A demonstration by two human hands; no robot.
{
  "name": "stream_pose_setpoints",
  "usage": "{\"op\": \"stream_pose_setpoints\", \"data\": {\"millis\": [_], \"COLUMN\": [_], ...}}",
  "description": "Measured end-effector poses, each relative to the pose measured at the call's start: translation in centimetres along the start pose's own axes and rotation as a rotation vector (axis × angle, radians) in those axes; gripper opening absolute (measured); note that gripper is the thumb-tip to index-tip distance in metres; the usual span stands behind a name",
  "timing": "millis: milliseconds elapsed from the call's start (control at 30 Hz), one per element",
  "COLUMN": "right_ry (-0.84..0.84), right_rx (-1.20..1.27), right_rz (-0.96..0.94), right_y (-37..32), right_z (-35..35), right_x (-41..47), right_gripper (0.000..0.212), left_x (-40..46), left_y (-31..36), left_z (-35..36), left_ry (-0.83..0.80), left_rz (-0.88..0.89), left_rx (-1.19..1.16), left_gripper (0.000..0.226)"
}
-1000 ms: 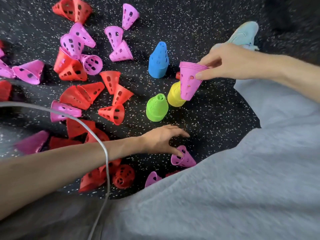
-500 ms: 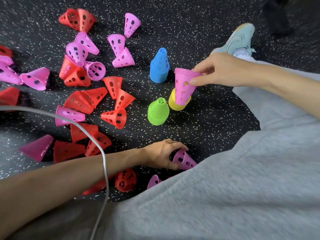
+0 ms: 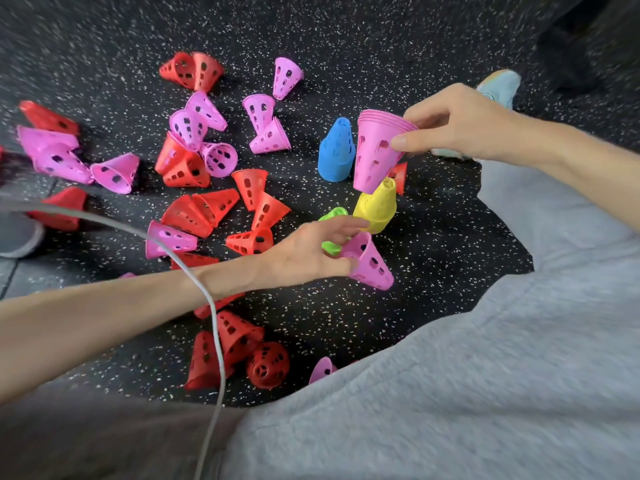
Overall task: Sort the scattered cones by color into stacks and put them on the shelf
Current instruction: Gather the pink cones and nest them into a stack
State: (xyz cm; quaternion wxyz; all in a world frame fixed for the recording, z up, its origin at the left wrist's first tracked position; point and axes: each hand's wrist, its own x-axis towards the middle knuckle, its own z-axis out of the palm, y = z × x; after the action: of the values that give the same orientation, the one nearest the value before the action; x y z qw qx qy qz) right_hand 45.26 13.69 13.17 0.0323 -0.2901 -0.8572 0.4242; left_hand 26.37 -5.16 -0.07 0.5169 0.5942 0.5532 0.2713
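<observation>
Single pink cone [image 3: 369,261] now off the floor [image 3: 381,39], pinched near its narrow end by the left hand [image 3: 304,254], wide mouth tipped down and toward the lap; half a second back lay flat on the floor under those same fingers, a second back not yet touched. Pink stack [image 3: 377,150] held upside down in the right hand [image 3: 457,126], thumb on the wall and fingers curled over the rim, several nested rims showing at the top; carried higher than a moment ago and well above the loose cone. Likely next: turn the single cone and slip it into or over the stack, one more pink sorted. Just below the stack, yellow stack [image 3: 377,209] standing upright, with the green stack [image 3: 332,230] partly hidden behind the left hand and the blue stack [image 3: 336,152] upright beside the pink one; those three colours look already gathered. Further left, plenty of loose pink cones [image 3: 266,129] and red cones [image 3: 207,213] lying on their sides, so pink far from finished and red not started. No shelf in view. Grey cable [image 3: 211,306] draped across the left forearm, grey trouser leg [image 3: 450,393] filling the lower right, a pale shoe [image 3: 500,86] beyond the right hand.
</observation>
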Motion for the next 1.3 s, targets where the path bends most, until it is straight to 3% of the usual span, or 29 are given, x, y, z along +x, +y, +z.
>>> {"op": "stream_pose_setpoints", "data": {"millis": [67,133,267,400,500,600,700,900,1033,1200,1300], "right_ry": [0.027,0.031,0.015,-0.044,-0.102,-0.16,-0.193,-0.229,-0.295,-0.328,-0.383], "right_rx": [0.009,0.05,0.035,0.0,-0.043,-0.034,-0.062,-0.205,-0.249,-0.341,-0.32], "right_rz": [-0.045,-0.073,-0.089,-0.069,-0.056,-0.035,-0.017,-0.09,-0.069,-0.071,-0.038], "right_y": [-1.0,-1.9,-3.2,-3.3,-3.2,-3.0,-3.0,-3.8,-3.2,-2.2,-2.8], "right_z": [-0.3,-0.2,1.2,2.9,3.8,4.5,5.1,5.7,6.2,7.1,7.5], "right_x": [0.2,0.1,0.1,0.1,0.2,0.7,1.2,2.5,2.2,1.1,0.5], "right_gripper": [0.018,0.004,0.042,0.055,0.065,0.062,0.044,0.027,0.015,0.03,0.059], "left_x": [-0.4,-0.9,-1.3,-1.1,-0.7,-0.4,-0.4,-0.9,-1.9,-3.4,-4.3], "left_y": [0.7,1.3,2.7,3.6,4.0,4.1,3.8,1.9,-0.9,-4.1,-6.3], "left_z": [-1.8,-3.3,-5.1,-5.5,-5.2,-4.9,-5.2,-5.6,-4.9,-2.1,-0.4], "left_ry": [0.05,0.082,0.128,0.188,0.219,0.258,0.309,0.336,0.28,0.171,-0.083], "left_rz": [-0.033,-0.044,-0.038,-0.01,0.009,0.016,0.005,0.038,0.037,-0.054,-0.087], "left_rx": [-0.032,-0.045,-0.102,-0.148,-0.176,-0.145,-0.146,-0.259,-0.197,-0.041,0.098], "left_gripper": [0.067,0.068,0.068,0.083,0.075,0.086,0.095,0.087,0.084,0.046,0.029]}}
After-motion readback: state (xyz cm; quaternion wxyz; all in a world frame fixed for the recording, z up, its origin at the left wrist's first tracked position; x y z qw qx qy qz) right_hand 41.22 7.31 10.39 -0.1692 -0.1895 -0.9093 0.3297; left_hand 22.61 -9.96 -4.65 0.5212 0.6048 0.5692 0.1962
